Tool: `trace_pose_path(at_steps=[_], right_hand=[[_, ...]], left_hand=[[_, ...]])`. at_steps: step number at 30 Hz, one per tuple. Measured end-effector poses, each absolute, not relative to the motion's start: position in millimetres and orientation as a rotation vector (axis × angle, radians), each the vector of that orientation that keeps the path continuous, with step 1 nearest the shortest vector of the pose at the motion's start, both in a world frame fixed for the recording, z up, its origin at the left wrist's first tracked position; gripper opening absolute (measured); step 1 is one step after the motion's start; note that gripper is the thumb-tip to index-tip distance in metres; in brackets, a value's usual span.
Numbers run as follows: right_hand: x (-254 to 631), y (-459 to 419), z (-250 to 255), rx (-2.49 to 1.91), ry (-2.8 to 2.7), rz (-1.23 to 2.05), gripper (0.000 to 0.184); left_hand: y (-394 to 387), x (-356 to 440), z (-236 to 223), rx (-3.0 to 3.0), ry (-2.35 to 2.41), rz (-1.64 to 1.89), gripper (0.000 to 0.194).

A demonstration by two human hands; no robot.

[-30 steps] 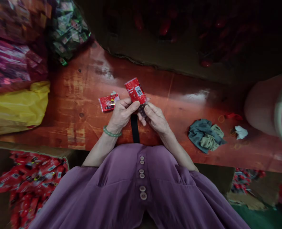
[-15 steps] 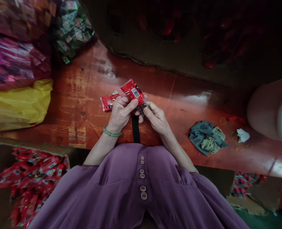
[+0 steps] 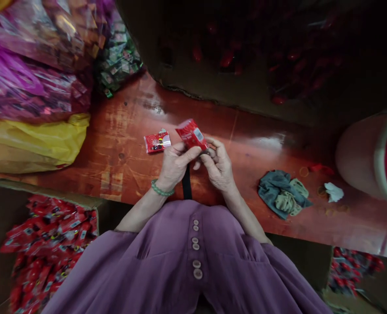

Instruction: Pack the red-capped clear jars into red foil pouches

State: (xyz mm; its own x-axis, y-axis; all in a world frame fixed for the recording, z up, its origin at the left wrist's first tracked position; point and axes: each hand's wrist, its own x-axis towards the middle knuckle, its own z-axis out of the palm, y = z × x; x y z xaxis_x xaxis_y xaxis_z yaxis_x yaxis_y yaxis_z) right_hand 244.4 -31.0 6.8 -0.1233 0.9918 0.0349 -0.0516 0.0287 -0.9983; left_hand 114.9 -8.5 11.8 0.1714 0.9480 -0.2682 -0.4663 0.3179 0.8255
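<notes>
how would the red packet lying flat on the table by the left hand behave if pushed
The red packet lies flat, so it would probably slide rather than roll or tip. Its glossy surface and the shiny table suggest little grip.

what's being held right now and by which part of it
A red packet: the left grip pinches its lower part, thumb on top; the right grip holds its lower end, mostly hidden by the fingers.

The held packet [image 3: 190,133] looks glossy plastic, the wooden table [image 3: 245,174] shiny, the rag [image 3: 272,189] matt.
</notes>
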Motion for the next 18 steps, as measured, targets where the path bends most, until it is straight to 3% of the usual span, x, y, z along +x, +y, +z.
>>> trace_pose_path(at_steps=[5, 11, 18], right_hand=[[252.0, -32.8, 8.8, -1.079, -1.286, 1.371, 0.039], [245.1, -37.0, 6.0, -1.007, -1.270, 1.494, 0.038], [240.2, -47.6, -3.6, -1.151, -1.383, 1.194, 0.033]], left_hand=[[-23.3, 112.5, 16.2, 0.739, 0.807, 1.021, 0.025], [-26.9, 109.6, 31.1, 0.519, 0.879, 1.175, 0.038], [-36.3, 110.4, 25.4, 0.432, 0.967, 1.166, 0.037]])
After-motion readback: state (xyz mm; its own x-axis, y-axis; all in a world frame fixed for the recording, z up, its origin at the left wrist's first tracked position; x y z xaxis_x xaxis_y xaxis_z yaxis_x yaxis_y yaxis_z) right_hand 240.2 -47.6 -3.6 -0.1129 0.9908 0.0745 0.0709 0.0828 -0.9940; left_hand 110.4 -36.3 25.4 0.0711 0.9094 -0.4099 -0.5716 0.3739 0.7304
